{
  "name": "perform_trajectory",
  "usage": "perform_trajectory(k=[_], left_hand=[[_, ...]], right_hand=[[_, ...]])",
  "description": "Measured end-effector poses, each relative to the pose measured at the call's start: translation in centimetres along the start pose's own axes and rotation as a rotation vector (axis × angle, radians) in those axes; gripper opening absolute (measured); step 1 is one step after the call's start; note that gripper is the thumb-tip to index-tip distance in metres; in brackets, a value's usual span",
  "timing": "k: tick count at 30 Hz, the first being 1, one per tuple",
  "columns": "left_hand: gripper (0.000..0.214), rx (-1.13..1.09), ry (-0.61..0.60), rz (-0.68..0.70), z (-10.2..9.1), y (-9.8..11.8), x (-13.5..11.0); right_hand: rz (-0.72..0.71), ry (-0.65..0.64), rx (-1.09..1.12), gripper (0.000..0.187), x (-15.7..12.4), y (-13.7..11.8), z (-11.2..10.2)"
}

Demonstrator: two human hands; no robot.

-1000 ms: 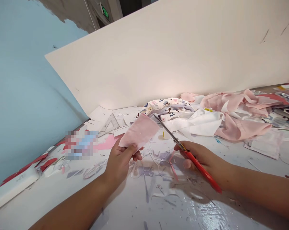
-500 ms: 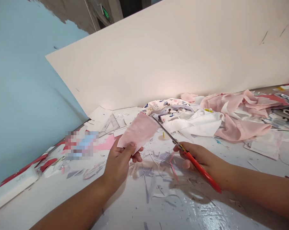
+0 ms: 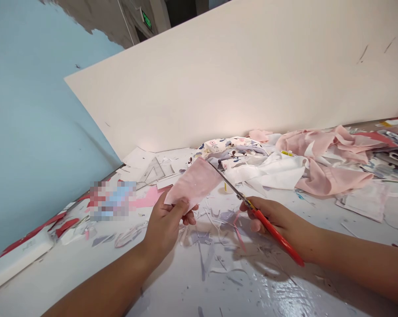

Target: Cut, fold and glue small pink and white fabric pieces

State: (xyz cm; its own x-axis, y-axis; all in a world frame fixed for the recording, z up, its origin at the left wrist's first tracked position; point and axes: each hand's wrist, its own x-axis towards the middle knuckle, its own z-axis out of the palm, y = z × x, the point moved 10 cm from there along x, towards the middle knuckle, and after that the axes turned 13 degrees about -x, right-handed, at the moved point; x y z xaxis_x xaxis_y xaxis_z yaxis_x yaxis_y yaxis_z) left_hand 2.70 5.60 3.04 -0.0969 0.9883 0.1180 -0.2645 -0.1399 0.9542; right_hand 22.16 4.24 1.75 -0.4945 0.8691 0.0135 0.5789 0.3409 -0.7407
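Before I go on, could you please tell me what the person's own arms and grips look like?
The left grip and right grip are bare human hands, without gloves. The left forearm and right forearm are bare too as far as they show, with no sleeve, watch or bracelet. No ring is visible, though some fingers are partly hidden.

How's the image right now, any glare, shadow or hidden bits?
In the head view, glare shines on the table near the bottom edge; same view, a shadow falls below the right hand; same view, pixelation hides a patch left of the left hand; same view, the scissors look fairly sharp.
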Motion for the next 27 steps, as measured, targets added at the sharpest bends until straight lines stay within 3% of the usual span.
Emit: perform_trajectory(k=[20, 27], left_hand=[[0.017, -0.028, 0.01, 0.015, -0.26, 0.21, -0.1], [0.021, -0.019, 0.026, 0.002, -0.4, 0.1, -0.03]], right_hand=[[0.026, 0.049, -0.137, 0.022, 0.34, 0.68, -0.53], [0.064, 0.03, -0.141, 0.016, 0.19, 0.51, -0.61]])
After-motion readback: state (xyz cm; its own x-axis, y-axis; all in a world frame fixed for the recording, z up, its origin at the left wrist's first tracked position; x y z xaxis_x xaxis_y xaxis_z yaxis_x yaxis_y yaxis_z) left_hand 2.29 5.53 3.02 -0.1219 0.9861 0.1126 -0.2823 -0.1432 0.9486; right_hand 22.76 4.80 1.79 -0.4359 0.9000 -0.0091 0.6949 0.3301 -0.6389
